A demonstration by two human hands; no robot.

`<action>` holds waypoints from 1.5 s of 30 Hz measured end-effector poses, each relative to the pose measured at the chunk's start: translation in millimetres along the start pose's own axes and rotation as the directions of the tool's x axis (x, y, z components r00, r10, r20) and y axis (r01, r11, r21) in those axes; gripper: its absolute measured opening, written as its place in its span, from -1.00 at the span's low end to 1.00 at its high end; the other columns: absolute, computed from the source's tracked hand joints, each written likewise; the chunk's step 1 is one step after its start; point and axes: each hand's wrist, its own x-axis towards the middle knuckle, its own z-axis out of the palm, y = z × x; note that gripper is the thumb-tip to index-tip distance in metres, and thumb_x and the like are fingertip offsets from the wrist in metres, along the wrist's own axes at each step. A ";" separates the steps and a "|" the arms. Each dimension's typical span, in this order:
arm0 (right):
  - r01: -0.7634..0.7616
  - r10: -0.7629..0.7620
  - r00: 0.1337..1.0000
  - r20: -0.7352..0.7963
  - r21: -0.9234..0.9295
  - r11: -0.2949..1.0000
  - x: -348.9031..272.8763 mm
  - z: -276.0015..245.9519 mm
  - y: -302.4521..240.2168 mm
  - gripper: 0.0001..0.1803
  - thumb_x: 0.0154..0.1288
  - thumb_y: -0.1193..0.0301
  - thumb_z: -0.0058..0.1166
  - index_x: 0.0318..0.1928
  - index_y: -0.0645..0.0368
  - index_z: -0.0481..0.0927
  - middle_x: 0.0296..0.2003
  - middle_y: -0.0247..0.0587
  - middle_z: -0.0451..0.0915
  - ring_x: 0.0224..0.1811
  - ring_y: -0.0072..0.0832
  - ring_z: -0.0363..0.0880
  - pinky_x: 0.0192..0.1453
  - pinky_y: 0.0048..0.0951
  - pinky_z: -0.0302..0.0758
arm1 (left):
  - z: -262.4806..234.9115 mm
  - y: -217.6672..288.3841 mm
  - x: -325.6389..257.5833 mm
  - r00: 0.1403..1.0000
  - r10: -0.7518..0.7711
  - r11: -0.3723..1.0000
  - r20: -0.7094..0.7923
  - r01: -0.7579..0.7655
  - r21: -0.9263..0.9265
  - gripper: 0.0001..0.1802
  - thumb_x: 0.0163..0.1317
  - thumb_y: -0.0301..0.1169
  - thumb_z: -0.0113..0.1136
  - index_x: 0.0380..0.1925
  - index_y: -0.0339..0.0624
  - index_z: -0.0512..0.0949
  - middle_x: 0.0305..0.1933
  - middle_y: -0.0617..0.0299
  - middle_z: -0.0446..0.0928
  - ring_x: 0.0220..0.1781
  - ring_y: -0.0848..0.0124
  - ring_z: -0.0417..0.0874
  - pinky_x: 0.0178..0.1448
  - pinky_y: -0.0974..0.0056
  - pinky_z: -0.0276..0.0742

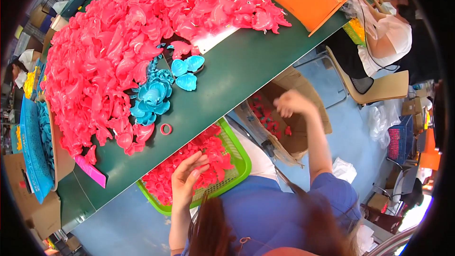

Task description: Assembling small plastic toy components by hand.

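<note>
At the far left, a blue tray is being cut off by the dark fisheye rim, and its contents are too squeezed to make out. Beside it a huge heap of glossy pink moulded plastic parts is spreading over the dark green worktop, hiding most of the surface beneath; a smaller cluster of turquoise plastic shells is lying against its right edge, and a single pink ring is sitting apart on bare worktop. A flat magenta strip is poking over the near edge.

Below the worktop edge, a green mesh basket is holding small pink pieces. The left hand is resting on those pieces with its fingers spread and loosely curved (whether anything is pinched under the palm cannot be told).

Further right, the right hand is hovering, blurred, over an open cardboard box with pink bits inside; its fingers are curled downward, but the blur is hiding any grip. Hair and a blue top are covering the lower frame.
</note>
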 end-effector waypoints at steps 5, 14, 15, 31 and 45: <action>0.315 -0.855 0.170 -0.490 -0.795 0.518 3.0 -24.2 -159.4 -0.47 -0.02 0.19 0.30 -0.09 0.23 0.48 -0.22 -0.19 0.57 -0.05 -0.36 0.48 -0.01 -0.39 0.41 | 17.4 19.9 7.4 0.997 0.062 0.998 0.042 -0.062 0.002 -0.53 0.19 -0.38 0.08 0.07 -0.40 0.35 0.03 -0.03 0.47 0.07 0.19 0.50 0.15 0.06 0.43; 0.597 -0.778 0.319 -0.541 -0.522 0.609 20.2 -36.4 -177.5 -0.30 0.03 0.37 0.26 0.18 0.26 0.28 0.04 -0.10 0.47 0.16 -0.43 0.37 0.25 -0.37 0.26 | -10.9 19.0 -23.7 0.983 0.172 0.985 -0.057 -0.173 -0.014 -0.60 0.19 -0.46 0.06 0.04 -0.40 0.39 0.00 0.01 0.48 0.09 0.22 0.49 0.16 0.06 0.43; 0.597 -0.779 0.329 -0.534 -0.521 0.610 8.7 -26.4 -179.7 -0.30 0.03 0.37 0.26 0.18 0.26 0.28 0.04 -0.10 0.47 0.16 -0.43 0.37 0.25 -0.37 0.26 | -10.4 19.5 -24.2 0.985 0.164 0.986 -0.045 -0.165 -0.019 -0.61 0.19 -0.52 0.05 0.04 -0.40 0.39 0.02 0.00 0.47 0.10 0.23 0.48 0.19 0.09 0.41; 0.465 -0.728 0.682 -0.068 0.808 0.361 -42.3 223.9 -161.2 -0.22 0.01 0.35 0.30 0.20 0.24 0.17 0.17 0.03 0.31 0.23 -0.30 0.30 0.29 -0.27 0.24 | 19.7 24.4 18.2 0.931 0.270 0.880 -0.243 -0.342 -0.329 -0.44 0.24 -0.44 0.09 0.20 -0.33 0.16 0.21 0.09 0.27 0.18 0.36 0.38 0.24 0.26 0.30; 0.517 -0.776 0.315 -0.546 -0.587 0.623 51.7 57.3 -164.3 -0.84 0.12 0.47 0.14 -0.29 0.28 0.57 -0.42 -0.18 0.56 -0.49 -0.53 0.53 -0.38 -0.56 0.45 | -14.3 25.8 -4.2 0.851 0.236 0.919 -0.469 -0.353 -0.177 -0.50 0.11 -0.51 0.16 0.08 -0.35 0.29 -0.07 0.06 0.49 -0.37 0.47 0.56 -0.42 0.46 0.51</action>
